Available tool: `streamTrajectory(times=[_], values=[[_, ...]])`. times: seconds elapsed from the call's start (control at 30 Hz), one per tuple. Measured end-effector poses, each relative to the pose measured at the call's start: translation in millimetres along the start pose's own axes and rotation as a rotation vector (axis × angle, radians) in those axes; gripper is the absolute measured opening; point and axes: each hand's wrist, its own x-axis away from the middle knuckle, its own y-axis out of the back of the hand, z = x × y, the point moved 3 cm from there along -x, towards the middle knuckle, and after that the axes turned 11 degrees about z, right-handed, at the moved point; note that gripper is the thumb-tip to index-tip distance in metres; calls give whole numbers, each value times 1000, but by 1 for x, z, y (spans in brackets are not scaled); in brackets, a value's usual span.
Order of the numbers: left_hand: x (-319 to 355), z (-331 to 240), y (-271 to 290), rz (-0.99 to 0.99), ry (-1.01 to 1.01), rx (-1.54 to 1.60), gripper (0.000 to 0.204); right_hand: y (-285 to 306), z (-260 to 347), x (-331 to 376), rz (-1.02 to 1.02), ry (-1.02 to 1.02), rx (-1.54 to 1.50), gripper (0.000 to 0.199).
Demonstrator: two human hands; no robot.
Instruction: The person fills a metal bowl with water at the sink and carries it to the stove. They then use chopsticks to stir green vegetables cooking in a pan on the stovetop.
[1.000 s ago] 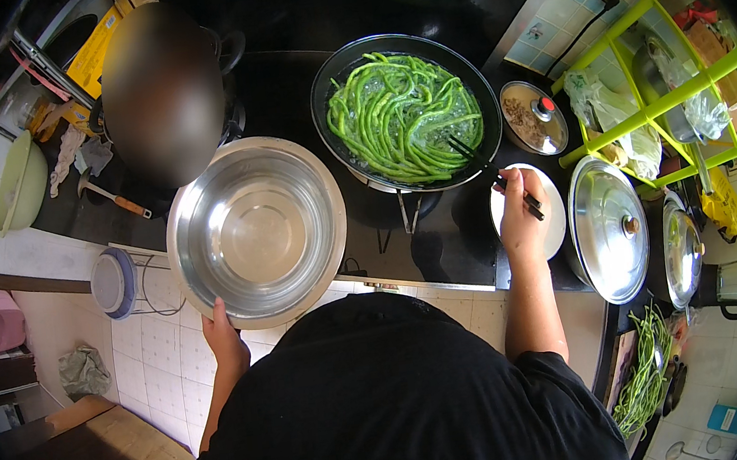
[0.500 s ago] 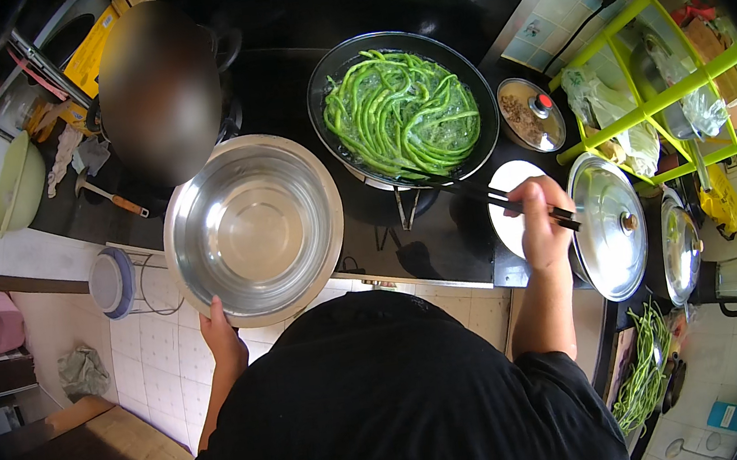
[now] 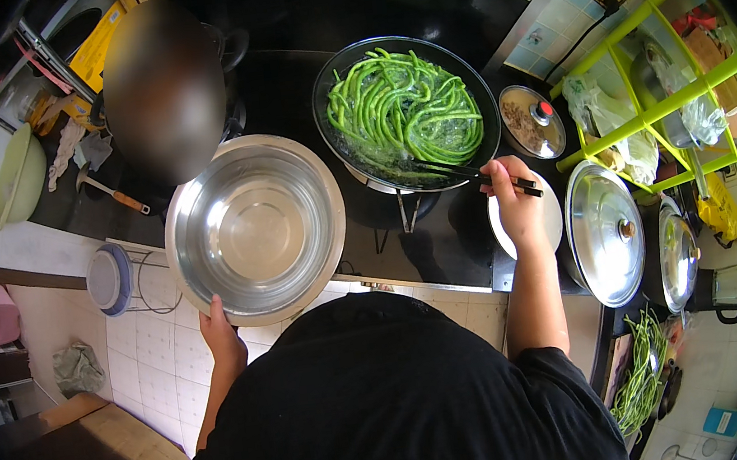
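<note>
My left hand (image 3: 219,331) grips the near rim of a large empty steel bowl (image 3: 255,228), held level beside the stove. My right hand (image 3: 514,202) holds dark chopsticks (image 3: 471,173) whose tips reach into the near edge of a black wok (image 3: 406,112). The wok is full of long green beans (image 3: 403,110) in liquid. A white plate (image 3: 549,218) lies under my right hand on the black cooktop (image 3: 442,240).
A small lidded pot (image 3: 532,121) stands right of the wok. Two steel lids (image 3: 607,232) lie further right, below a green wire rack (image 3: 672,104) with bags. Raw green beans (image 3: 639,372) lie at lower right. A pale green basin (image 3: 17,175) sits far left.
My right hand has swung left from over the white plate, bringing the chopstick tips back into the wok's near edge. The steel bowl in my left hand has stayed put.
</note>
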Motion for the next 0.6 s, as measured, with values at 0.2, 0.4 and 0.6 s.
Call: streamTrajectory(times=[0.2,0.4,0.6], values=[[-1,1,2,10,-8,-17,37,20,35,15,-58,133,-85,28],[-1,-1,-2,5,2,-2,37,0,20,8,25,2,98,23],[-3,2,3,-1,1,-3,37,2,7,7,-23,-31,-49,23]])
